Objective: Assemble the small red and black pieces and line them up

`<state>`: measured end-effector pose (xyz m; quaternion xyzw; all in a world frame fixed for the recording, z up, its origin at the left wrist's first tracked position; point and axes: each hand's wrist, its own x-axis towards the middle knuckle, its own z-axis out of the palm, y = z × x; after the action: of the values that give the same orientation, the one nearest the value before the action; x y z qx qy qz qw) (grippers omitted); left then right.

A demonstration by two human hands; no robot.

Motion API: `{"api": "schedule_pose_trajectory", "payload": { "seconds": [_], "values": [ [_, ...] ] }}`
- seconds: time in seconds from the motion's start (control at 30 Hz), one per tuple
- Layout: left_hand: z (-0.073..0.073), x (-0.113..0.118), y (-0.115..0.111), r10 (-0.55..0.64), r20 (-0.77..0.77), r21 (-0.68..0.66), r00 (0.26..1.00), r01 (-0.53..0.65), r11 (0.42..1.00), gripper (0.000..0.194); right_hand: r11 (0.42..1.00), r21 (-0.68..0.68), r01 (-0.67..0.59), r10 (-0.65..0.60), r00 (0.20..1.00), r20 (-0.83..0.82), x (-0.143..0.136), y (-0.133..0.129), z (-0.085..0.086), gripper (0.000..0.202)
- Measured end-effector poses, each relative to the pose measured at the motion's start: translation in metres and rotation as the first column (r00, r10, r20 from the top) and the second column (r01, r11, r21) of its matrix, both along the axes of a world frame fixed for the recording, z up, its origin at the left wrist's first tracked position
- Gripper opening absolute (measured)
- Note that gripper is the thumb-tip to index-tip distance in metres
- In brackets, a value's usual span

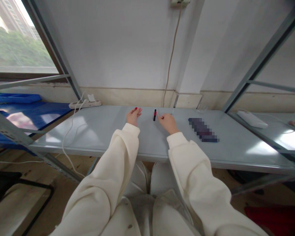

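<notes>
the black-and-red tube [155, 115] points away, nearer the curled right hand [168, 123] than the loosely curled left hand [133, 117]; i can't tell whether either grips anything.

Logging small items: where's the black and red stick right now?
In the head view, the black and red stick is on the table between the left hand and right hand, nearer the right.

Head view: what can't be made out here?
- Dark flat item, head view: pixelation hides its surface.
- Black-and-red stick, head view: too small to identify.
- Left hand, head view: red spot at its fingers too small to tell.
- Right hand, head view: its grip too small to read.
- Blue tray, head view: cut off by left edge.
</notes>
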<state>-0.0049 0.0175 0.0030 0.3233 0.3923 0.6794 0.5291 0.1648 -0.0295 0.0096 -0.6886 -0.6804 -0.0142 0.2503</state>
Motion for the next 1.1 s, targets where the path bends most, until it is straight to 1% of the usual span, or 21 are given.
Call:
{"api": "schedule_pose_trajectory", "payload": {
  "seconds": [0.1,0.17,0.23,0.27,0.37,0.43,0.53,0.63,0.9,1.03,1.1],
  "values": [
    [0.003,0.003,-0.004,-0.091,-0.087,0.02,0.992,0.093,0.995,0.02,0.99,0.12,-0.081,0.086,0.996,-0.036,-0.006,-0.003,0.003,0.033],
    [0.004,0.004,-0.006,-0.138,-0.156,0.01,0.978,0.142,0.99,0.023,0.974,0.164,-0.154,0.166,0.984,-0.062,-0.01,-0.005,0.003,0.03],
    [0.004,0.005,-0.008,-0.232,-0.188,0.021,0.954,0.24,0.971,0.025,0.955,0.195,-0.223,0.242,0.967,-0.078,-0.013,-0.005,0.002,0.026],
    [0.003,0.005,-0.009,-0.294,-0.195,0.032,0.936,0.306,0.952,0.025,0.947,0.207,-0.245,0.267,0.96,-0.083,-0.014,-0.005,0.002,0.026],
    [0.003,0.005,-0.012,-0.445,-0.229,0.051,0.866,0.467,0.883,0.027,0.947,0.218,-0.236,0.263,0.959,-0.104,-0.017,-0.007,0.002,0.029],
    [0.003,0.006,-0.014,-0.489,-0.263,0.038,0.832,0.516,0.856,0.029,0.959,0.204,-0.197,0.225,0.967,-0.123,-0.017,-0.009,0.004,0.034],
    [0.004,0.007,-0.017,-0.514,-0.318,0.015,0.797,0.546,0.838,0.032,0.968,0.193,-0.161,0.19,0.971,-0.144,-0.017,-0.01,0.007,0.039],
    [0.005,0.008,-0.019,-0.512,-0.347,0.016,0.785,0.551,0.834,0.036,0.96,0.22,-0.174,0.212,0.963,-0.164,-0.017,-0.01,0.007,0.04],
    [0.006,0.008,-0.017,-0.47,-0.307,0.068,0.828,0.512,0.857,0.034,0.924,0.274,-0.265,0.338,0.903,-0.265,-0.016,-0.009,0.007,0.032],
    [0.005,0.007,-0.015,-0.412,-0.305,0.074,0.859,0.453,0.889,0.035,0.924,0.284,-0.255,0.337,0.895,-0.293,-0.016,-0.008,0.007,0.029],
    [0.006,0.006,-0.016,-0.401,-0.296,0.08,0.867,0.441,0.894,0.034,0.929,0.27,-0.254,0.329,0.9,-0.287,-0.016,-0.008,0.007,0.03]
  ]
}}
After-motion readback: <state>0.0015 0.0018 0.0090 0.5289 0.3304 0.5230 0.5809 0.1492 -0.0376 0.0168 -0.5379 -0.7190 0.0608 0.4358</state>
